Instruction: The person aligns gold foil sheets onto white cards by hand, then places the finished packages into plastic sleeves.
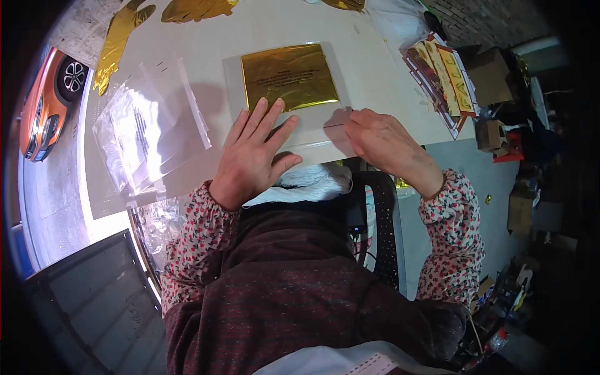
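A folded gold foil piece lies inside a clear plastic bag with dark printed text, flat on the table. My left hand rests on the near part of the bag, fingers spread, fingertips at the foil's lower edge. To the right, my right hand is closed in a pinch by the bag's lower right corner. A thin dark line shows just left of its fingertips; whether the fingers hold it, or the bag's edge, I cannot make out.
Several clear bags lie on the table's left. Gold foil pieces sit along the far edge. Printed cards, one reading "FALL", lie at the right edge. Cardboard boxes stand beyond. White material is at the table's near edge.
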The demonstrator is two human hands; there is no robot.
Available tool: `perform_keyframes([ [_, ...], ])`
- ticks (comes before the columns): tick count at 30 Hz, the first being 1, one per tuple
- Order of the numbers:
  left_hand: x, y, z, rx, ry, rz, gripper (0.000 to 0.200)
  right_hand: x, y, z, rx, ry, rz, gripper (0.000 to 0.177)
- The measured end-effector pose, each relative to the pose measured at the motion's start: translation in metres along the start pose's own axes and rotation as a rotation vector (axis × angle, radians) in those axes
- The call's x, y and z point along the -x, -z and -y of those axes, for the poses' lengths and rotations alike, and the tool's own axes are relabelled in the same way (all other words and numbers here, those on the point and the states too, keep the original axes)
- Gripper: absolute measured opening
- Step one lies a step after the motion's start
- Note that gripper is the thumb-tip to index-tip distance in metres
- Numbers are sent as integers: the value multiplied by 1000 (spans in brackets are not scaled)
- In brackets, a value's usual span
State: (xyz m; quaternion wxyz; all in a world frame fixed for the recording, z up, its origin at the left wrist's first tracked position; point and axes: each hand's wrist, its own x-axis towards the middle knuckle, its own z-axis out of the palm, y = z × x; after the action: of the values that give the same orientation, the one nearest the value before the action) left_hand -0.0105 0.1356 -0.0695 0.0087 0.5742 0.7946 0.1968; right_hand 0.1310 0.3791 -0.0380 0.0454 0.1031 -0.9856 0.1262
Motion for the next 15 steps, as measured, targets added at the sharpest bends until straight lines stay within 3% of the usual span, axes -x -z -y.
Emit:
perform_keyframes([
  [3,-2,-1,-1,-5,16,11,62,3,-2,4,-7,-30,37,10],
  [7,-1,0,-1,-13,39,15,64,67,-4,40,-152,-100,227,14],
  [9,-1,-1,1,-9,31,-1,65,87,3,42,-163,-159,147,13],
  [11,2,-2,2,-13,10,12,66,84,6,29,-167,-238,-161,14],
  [12,2,-4,2,-21,7,10,67,71,19,26,-216,-353,-134,18],
  [15,-1,-3,2,-33,10,0,67,29,7,10,-191,-237,-213,19],
])
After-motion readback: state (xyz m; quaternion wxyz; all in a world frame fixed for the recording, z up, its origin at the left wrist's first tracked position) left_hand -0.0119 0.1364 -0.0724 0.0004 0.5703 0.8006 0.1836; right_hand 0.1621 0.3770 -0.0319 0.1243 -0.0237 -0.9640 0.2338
